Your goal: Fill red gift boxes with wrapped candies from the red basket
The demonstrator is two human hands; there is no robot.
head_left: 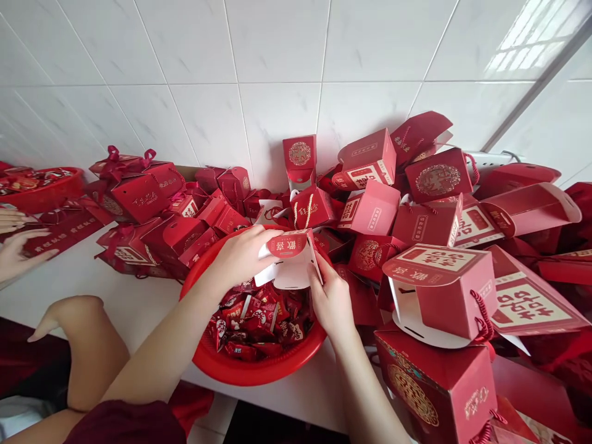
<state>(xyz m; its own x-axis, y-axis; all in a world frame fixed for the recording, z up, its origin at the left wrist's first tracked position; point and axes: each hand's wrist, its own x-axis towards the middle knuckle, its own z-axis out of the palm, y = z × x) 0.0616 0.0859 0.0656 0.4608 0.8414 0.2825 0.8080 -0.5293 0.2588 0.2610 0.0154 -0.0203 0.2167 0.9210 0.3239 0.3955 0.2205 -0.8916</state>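
Over a red plastic basket (259, 374) of red-wrapped candies (259, 317) I hold a small red gift box (292, 246) with its white inside facing me. My left hand (245, 256) is closed on the box's left side, its fingertips partly hidden behind the card. On the opposite side my right hand (332, 301) pinches the right panel between thumb and fingers. The flap with gold lettering stands at the top, and the lower white flap hangs above the candies.
Red gift boxes (435, 280) with rope handles pile up at the right and along the tiled wall (277, 43). At the left, a co-worker's hands (23, 253) are beside a flat red box and another red basket (50, 192). A bent arm (87, 345) lies nearer me.
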